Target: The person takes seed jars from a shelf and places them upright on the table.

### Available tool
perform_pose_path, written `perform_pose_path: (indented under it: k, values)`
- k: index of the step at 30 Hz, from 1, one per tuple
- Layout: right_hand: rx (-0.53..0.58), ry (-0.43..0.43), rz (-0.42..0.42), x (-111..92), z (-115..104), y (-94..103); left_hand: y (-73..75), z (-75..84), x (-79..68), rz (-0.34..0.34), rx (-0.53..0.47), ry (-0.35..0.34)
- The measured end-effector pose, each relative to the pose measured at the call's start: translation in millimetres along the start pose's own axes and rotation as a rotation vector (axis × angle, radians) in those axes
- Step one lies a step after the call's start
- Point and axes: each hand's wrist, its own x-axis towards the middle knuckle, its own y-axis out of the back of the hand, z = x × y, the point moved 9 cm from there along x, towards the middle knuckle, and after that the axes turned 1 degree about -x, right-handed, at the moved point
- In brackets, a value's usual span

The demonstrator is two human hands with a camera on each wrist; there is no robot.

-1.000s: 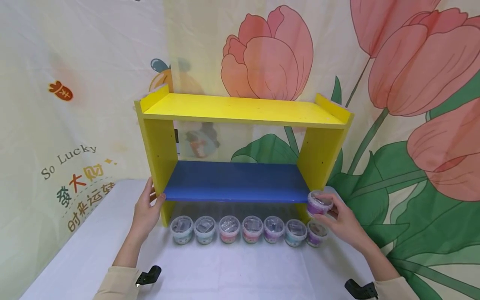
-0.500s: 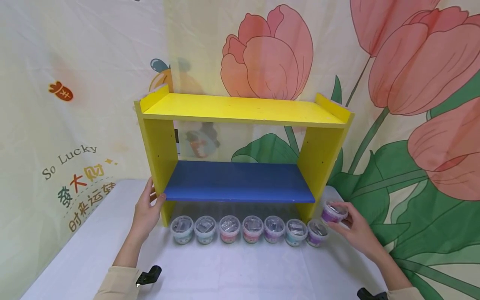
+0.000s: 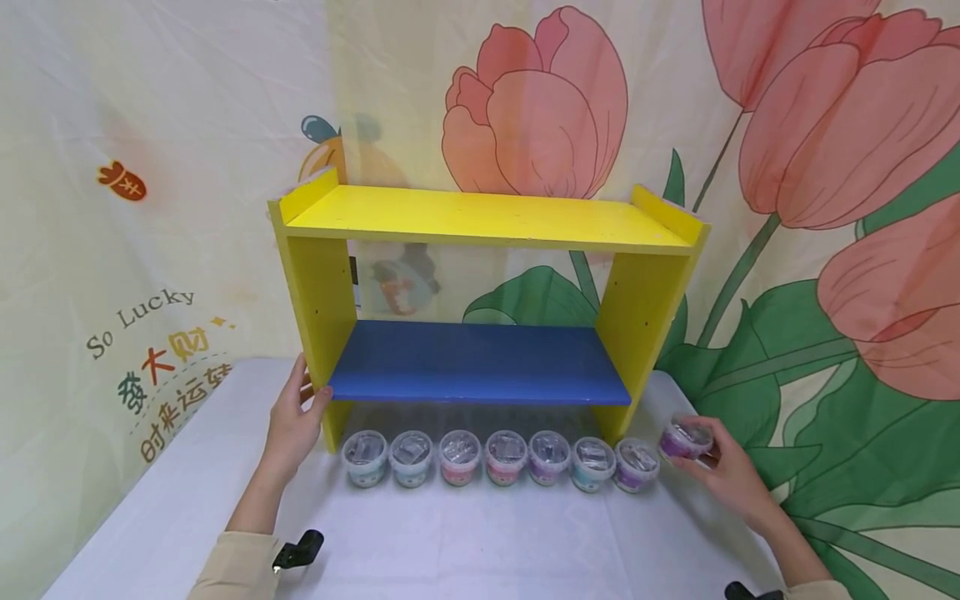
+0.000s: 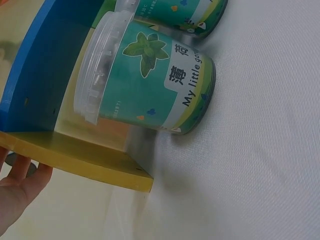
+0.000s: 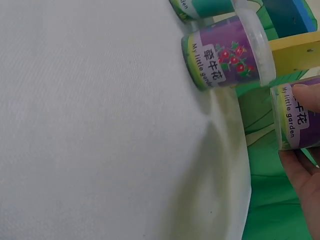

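My left hand [image 3: 297,417] holds the left side panel of a small yellow shelf unit [image 3: 495,218] with a blue lower board [image 3: 480,362]. In the left wrist view its fingers [image 4: 36,181] lie against the outside of that panel. My right hand [image 3: 731,475] grips a purple plant tub [image 3: 684,439] with a clear lid, right of the shelf. The right wrist view shows this tub's "My little garden" label [image 5: 294,112] under my thumb; the tub appears raised off the table. Another purple tub [image 3: 637,465] stands upright just left of it, apart.
Several lidded tubs, including a teal one [image 3: 365,458] and a pink one [image 3: 460,457], stand in a row along the shelf's front foot. The table [image 3: 480,542] wears a white cloth. Behind hangs a tulip-printed curtain [image 3: 540,125].
My right hand has carried the purple tub right and downward, away from the shelf's right panel and the row's last tub. My left hand has stayed in place.
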Motion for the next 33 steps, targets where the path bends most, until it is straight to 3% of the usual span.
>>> perform_pose_path:
  k: [7,17,26,33]
  values:
    - [-0.033,-0.085,-0.064,-6,17,-5.6,0.0,-1.0,0.2,0.005,0.000,-0.003]
    - [0.011,-0.034,-0.073,-13,20,-16.2,-3.0,1.1,0.5,-0.004,-0.003,-0.008]
    - [-0.071,-0.098,-0.097,-17,35,-24.6,-2.2,2.5,-1.0,0.000,0.003,-0.004]
    - [-0.063,-0.127,-0.130,-19,38,-29.9,0.0,2.4,-0.1,-0.005,0.007,-0.004]
